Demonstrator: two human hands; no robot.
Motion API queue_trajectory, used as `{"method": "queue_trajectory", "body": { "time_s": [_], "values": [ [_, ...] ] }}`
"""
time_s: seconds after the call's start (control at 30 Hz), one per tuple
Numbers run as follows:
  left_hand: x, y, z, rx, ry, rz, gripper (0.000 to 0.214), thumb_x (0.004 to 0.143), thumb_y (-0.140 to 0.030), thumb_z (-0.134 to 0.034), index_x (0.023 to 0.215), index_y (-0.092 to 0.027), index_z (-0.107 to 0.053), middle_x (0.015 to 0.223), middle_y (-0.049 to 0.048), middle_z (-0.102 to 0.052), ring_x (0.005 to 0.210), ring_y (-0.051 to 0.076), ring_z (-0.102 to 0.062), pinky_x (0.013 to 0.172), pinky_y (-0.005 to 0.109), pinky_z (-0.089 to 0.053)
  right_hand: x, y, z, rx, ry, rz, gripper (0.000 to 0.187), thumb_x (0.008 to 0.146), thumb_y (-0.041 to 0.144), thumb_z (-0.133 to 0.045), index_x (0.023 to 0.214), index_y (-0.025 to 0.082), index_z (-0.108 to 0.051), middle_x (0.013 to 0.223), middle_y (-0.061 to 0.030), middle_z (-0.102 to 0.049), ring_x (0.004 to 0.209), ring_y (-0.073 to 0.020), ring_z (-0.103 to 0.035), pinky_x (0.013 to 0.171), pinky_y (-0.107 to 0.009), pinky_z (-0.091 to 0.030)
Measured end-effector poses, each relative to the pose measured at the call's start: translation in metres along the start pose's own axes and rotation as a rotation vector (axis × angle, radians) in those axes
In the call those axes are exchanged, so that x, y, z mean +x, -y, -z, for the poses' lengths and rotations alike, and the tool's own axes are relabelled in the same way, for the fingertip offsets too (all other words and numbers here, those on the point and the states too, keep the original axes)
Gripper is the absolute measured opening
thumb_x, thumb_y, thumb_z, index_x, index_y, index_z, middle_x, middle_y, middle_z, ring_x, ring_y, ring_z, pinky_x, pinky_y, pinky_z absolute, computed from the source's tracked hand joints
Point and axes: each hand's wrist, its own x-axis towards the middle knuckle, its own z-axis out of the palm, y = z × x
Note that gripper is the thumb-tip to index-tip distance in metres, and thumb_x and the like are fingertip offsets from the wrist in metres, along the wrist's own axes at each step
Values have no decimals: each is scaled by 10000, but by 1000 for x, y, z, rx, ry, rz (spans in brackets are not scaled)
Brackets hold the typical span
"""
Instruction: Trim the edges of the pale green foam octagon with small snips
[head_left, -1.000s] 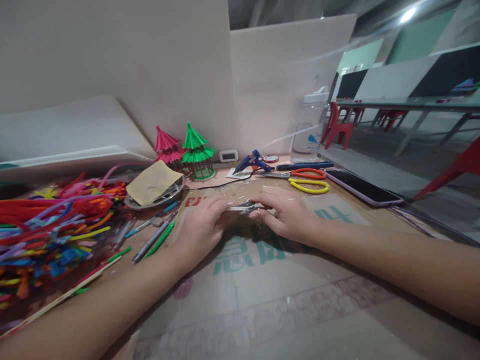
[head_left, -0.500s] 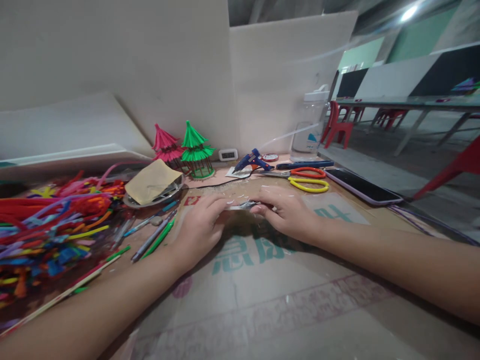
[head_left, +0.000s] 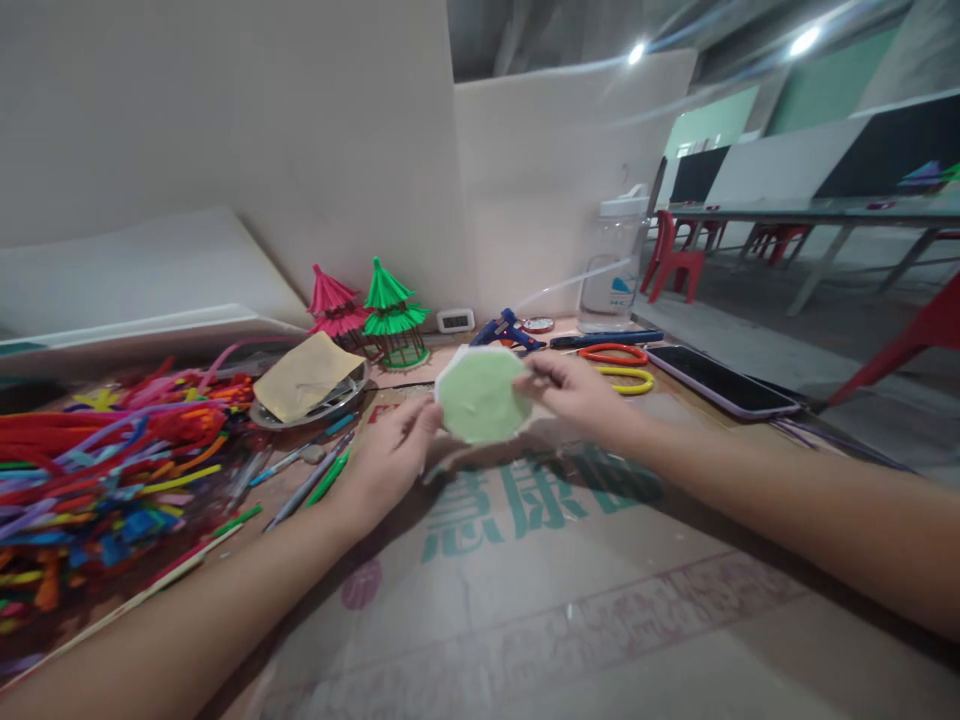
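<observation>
A pale green disc with a many-sided, whitish edge (head_left: 484,396) is held up between my two hands, its flat face turned toward me. My left hand (head_left: 397,445) pinches its left edge between thumb and fingers. On the other side, my right hand (head_left: 574,392) grips the right edge, thumb in front. Beneath them lies a cardboard sheet (head_left: 510,600) printed with green characters and covered in clear film. Just behind the disc stands a blue glue gun (head_left: 506,328), partly hidden. Scissors with red and yellow handles (head_left: 626,380) lie beyond my right hand.
Bundles of coloured pipe cleaners (head_left: 112,460) fill the left side. A metal dish with tan paper (head_left: 307,378), pens (head_left: 311,482) and two small pagoda models (head_left: 396,315) stand near the back. At right are a water bottle (head_left: 611,265) and a phone (head_left: 720,382).
The disc, seen nearly edge-on before, is now tilted up with its green face showing. My hands have shifted slightly apart, and the camera view has tipped up a little.
</observation>
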Motion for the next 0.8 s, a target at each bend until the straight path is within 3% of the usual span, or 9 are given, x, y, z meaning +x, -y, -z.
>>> {"method": "queue_trajectory", "body": {
  "time_s": [0.13, 0.3, 0.4, 0.43, 0.5, 0.57, 0.63, 0.7, 0.8],
  "values": [
    [6, 14, -2, 339, 198, 25, 588, 952, -552, -372, 1360, -161, -535, 1463, 150, -498, 1369, 315, -442, 1107, 494, -372, 7, -15, 20, 324, -233, -105, 370, 791, 530, -674, 715, 193, -541, 599, 45, -444, 547, -103, -394, 509, -232, -325],
    [17, 9, -20, 482, 357, -29, 631, 961, -534, -366, 1463, -154, -406, 1554, 185, -334, 1458, 329, -270, 1149, 552, -276, -4, -48, 20, 454, -312, -267, 395, 752, 510, -724, 630, 214, -494, 470, 63, -388, 485, -120, -417, 469, -240, -361],
    [16, -27, -37, 448, 372, 13, 626, 945, -509, -418, 1435, -120, -446, 1542, 227, -336, 1452, 384, -258, 1128, 618, -258, -3, -59, 18, 509, -380, -276, 382, 755, 542, -699, 681, 215, -517, 492, 54, -456, 500, -127, -465, 485, -246, -400],
    [12, -45, -41, 377, 386, -42, 594, 932, -491, -462, 1398, -125, -496, 1520, 224, -384, 1438, 380, -300, 1134, 592, -273, -2, -61, 19, 525, -408, -278, 384, 750, 555, -693, 699, 214, -524, 504, 53, -475, 498, -123, -468, 482, -243, -401],
    [2, -82, -47, 63, 570, -341, 520, 901, -486, -541, 1337, -203, -567, 1440, 144, -526, 1376, 305, -434, 1122, 443, -368, 3, -64, 22, 544, -460, -287, 401, 725, 573, -698, 714, 211, -525, 507, 60, -483, 481, -112, -457, 460, -234, -383],
    [-3, -106, -47, -245, 870, -495, 381, 938, -463, -504, 1202, -239, -662, 1264, 77, -674, 1196, 221, -613, 987, 300, -493, 6, -66, 27, 551, -492, -294, 416, 691, 574, -721, 718, 203, -533, 509, 65, -490, 477, -104, -452, 448, -225, -367],
    [6, -106, -43, -286, 787, -374, 346, 982, -398, -428, 1027, -212, -717, 1004, 49, -760, 923, 181, -713, 825, 272, -558, 6, -65, 35, 555, -494, -293, 421, 668, 566, -740, 732, 192, -556, 535, 55, -530, 497, -107, -480, 463, -225, -384],
    [31, -84, -42, -38, 403, -226, 338, 977, -374, -431, 917, -206, -718, 872, 63, -760, 793, 209, -713, 735, 336, -575, 3, -64, 43, 562, -475, -282, 416, 661, 553, -751, 751, 184, -584, 574, 37, -575, 530, -119, -520, 494, -235, -419],
    [74, -45, -53, 286, 147, -311, 256, 928, -323, -527, 1096, -215, -687, 1142, 121, -722, 1035, 288, -683, 879, 462, -558, -3, -63, 54, 569, -459, -268, 405, 665, 539, -760, 773, 179, -610, 608, 15, -612, 578, -142, -568, 539, -253, -457]
  ]
}}
